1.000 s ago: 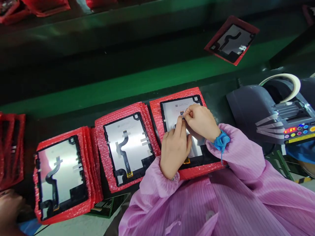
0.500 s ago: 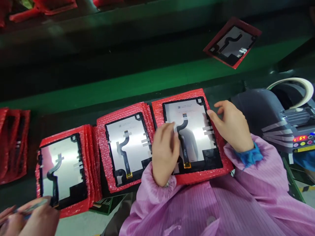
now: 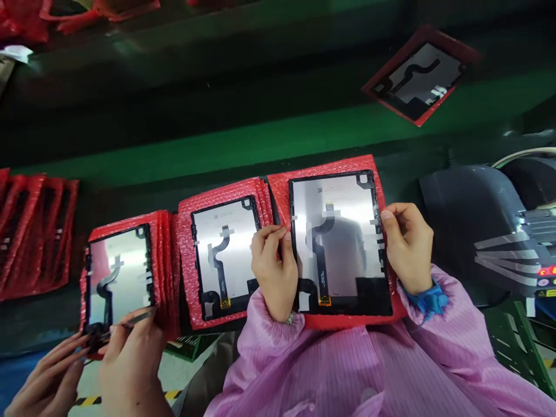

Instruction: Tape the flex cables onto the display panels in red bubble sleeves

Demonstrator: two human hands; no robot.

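A display panel (image 3: 347, 249) with a silvery back, black frame and dark flex cable (image 3: 319, 255) lies on a red bubble-wrap bag (image 3: 343, 165) before me. Clear tape pieces (image 3: 331, 214) stick on the cable and along the panel's edges. My left hand (image 3: 278, 272), fingertips pinched together, is at the panel's left edge; what it pinches is too small to make out. My right hand (image 3: 408, 246) has its thumb and forefinger closed at the right edge of panel and bag; what lies between them is hidden.
Left of me a second panel (image 3: 237, 260) rests on stacked red bags. A co-worker's hands (image 3: 130, 353) work at a third panel (image 3: 124, 278). Another bagged panel (image 3: 421, 78) lies at the back right. A dark machine with tape strips (image 3: 506, 249) stands at the right.
My left hand has moved from the flex cable to the panel's left edge. My right hand has closed at the right edge and shifted lower. The co-worker's hands have moved onto their panel.
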